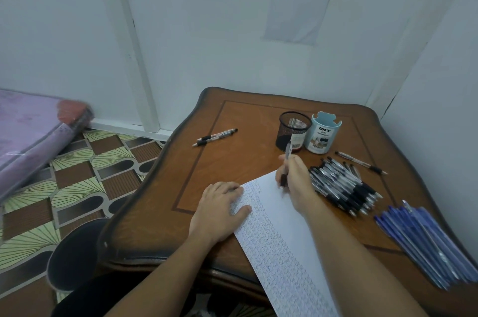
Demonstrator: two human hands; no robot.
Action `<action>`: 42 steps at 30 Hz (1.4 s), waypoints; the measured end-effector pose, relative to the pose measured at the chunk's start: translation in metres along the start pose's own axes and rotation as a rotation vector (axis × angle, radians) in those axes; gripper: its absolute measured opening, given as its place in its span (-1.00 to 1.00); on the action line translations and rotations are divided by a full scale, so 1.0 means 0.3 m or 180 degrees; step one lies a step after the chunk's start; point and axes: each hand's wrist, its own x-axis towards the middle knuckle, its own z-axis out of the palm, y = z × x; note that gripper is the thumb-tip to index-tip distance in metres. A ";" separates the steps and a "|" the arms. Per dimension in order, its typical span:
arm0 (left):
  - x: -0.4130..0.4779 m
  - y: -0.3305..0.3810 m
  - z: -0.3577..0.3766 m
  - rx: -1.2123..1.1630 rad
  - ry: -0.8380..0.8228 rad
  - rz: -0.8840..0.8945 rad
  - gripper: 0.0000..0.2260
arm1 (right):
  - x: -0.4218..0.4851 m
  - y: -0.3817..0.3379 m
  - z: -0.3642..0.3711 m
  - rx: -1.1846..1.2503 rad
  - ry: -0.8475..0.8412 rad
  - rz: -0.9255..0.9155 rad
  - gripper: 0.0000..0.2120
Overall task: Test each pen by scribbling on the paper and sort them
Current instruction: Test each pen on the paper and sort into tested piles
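Fingers [278, 173] of the right hand [296, 182] curl tight round a pen [288, 149], pinching it at its dark grip. The pen stands nearly upright, its long axis leaning slightly away from the person, upper end toward the black mesh cup [293, 130] and lower end down at the far end of the paper [279, 239]. The left hand [219, 210] lies flat, fingers straight, on the paper's left edge, pressing it to the table. The paper is a long white sheet running diagonally from the near table edge toward the middle, its left part filled with rows of small scribbles. Just right of the right hand lies a pile of black-grip pens [344, 187], tips mostly toward the near right; farther right, near the table's edge, a bundle of blue pens [426, 239] lies on a similar slant. Just beside the mesh cup stands a pale blue desk organizer [323, 135], with a single pen [360, 162] lying beyond the pile. Two more pens [216, 136] lie side by side at the far left, well apart from the rest. The brown wooden table [160, 187], wavy-rimmed with a dark inlaid line, stands in a corner of white walls, where a printed sheet [302, 0] hangs. Patterned flooring [77, 174] shows at left, with a purple wrapped mattress [31, 135] on it.
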 end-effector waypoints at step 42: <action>-0.005 0.024 -0.017 -0.0189 0.0006 -0.0061 -0.36 | 0.153 -0.086 0.080 -0.2747 -0.0620 -0.0938 -0.71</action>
